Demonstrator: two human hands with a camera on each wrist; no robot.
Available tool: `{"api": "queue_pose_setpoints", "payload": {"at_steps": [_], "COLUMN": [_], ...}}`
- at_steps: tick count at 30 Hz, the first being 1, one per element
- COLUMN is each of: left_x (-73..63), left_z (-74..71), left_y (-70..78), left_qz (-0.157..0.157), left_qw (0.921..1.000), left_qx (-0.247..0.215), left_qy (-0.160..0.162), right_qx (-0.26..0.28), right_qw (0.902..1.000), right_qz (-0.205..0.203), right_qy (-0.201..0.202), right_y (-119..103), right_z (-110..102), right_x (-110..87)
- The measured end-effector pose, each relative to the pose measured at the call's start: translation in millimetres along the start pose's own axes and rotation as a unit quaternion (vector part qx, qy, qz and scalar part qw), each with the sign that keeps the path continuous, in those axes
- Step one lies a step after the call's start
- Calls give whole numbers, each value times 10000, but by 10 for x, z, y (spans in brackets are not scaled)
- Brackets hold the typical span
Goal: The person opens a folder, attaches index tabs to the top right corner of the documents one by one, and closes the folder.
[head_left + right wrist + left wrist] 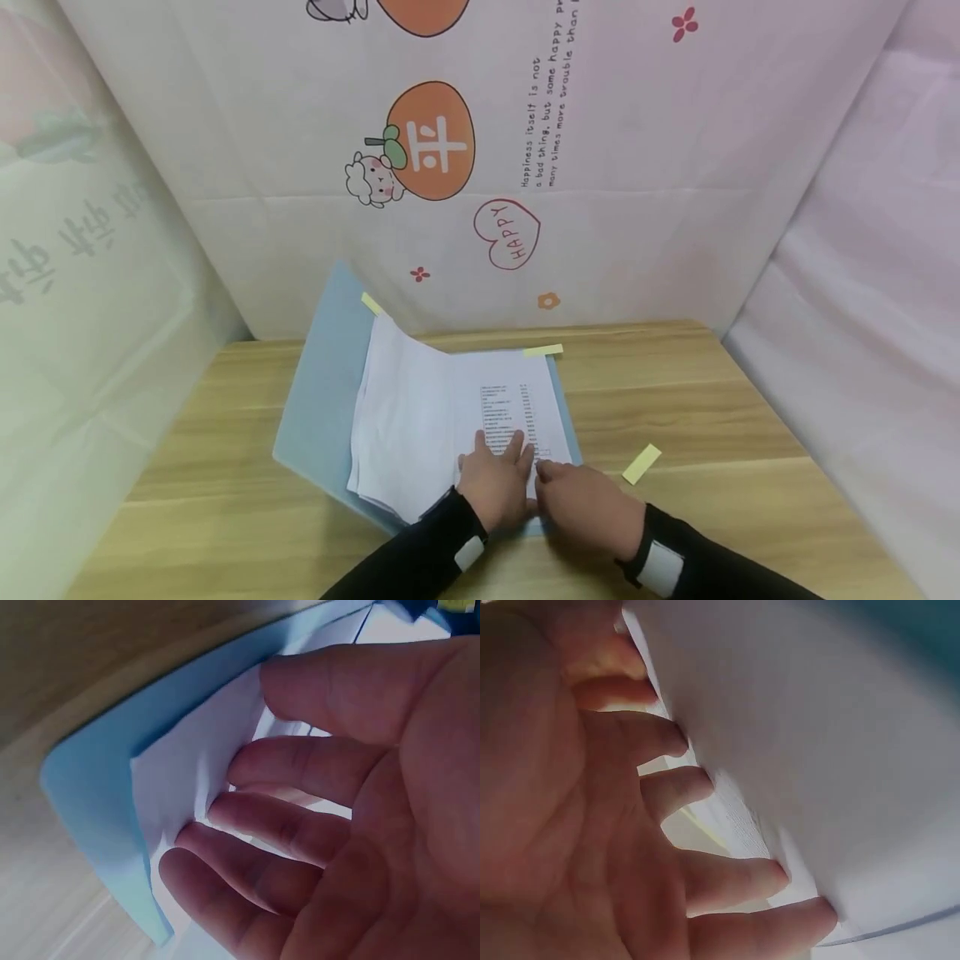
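A light blue folder (318, 392) lies open on the wooden table, its left cover tilted up. Inside, a bundle of white pages (408, 433) leans against that cover, and a page with a printed list (468, 375) lies on the right side. My left hand (495, 487) rests on the lower part of this page, fingers spread. Close beside it, my right hand (588, 508) has bent fingers at the page's lower right corner. In the right wrist view, thumb and fingertips hold the white page (180, 742) near its edge, over the blue cover (90, 787).
Yellow sticky strips mark the folder: one strip (371, 303) at the left cover's top, another strip (543, 350) at the top right. A loose yellow strip (641, 464) lies on the wooden table (705, 417), right of the folder. Printed cloth (615, 233) hangs behind.
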State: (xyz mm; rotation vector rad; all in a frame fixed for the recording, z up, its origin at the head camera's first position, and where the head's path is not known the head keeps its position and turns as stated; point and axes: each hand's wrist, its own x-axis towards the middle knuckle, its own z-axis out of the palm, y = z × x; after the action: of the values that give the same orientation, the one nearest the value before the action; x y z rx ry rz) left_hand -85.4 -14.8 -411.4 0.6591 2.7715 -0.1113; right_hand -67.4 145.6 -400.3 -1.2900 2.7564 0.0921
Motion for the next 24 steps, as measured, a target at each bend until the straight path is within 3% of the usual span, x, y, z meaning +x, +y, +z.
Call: {"api": "queue_pose_setpoints", "payload": {"at_steps": [4, 9, 14, 17, 20, 24], "left_x": [-114, -366, -708, -954, -1192, -1457], "left_z": [45, 25, -25, -71, -62, 78], "left_y": [56, 59, -111, -305, -529, -886], "left_qz": [135, 566, 1202, 1708, 2087, 2829], "left_qw": [9999, 9983, 9877, 9671, 9380, 9043], "left_qx": [-90, -93, -927, -1781, -2713, -3124], "left_qy": [25, -49, -373, -609, -546, 676], "right_qx": [-45, 85, -96, 74, 195, 266], "right_qw": [10000, 9999, 9998, 9998, 9994, 9990], "right_qz": [11, 90, -24, 71, 226, 233], "right_qy": [66, 95, 177, 172, 173, 284], "right_y": [-18, -32, -29, -39, -43, -15], "right_z": [-9, -24, 3, 10, 22, -3], "right_x": [16, 54, 70, 45, -4, -57]}}
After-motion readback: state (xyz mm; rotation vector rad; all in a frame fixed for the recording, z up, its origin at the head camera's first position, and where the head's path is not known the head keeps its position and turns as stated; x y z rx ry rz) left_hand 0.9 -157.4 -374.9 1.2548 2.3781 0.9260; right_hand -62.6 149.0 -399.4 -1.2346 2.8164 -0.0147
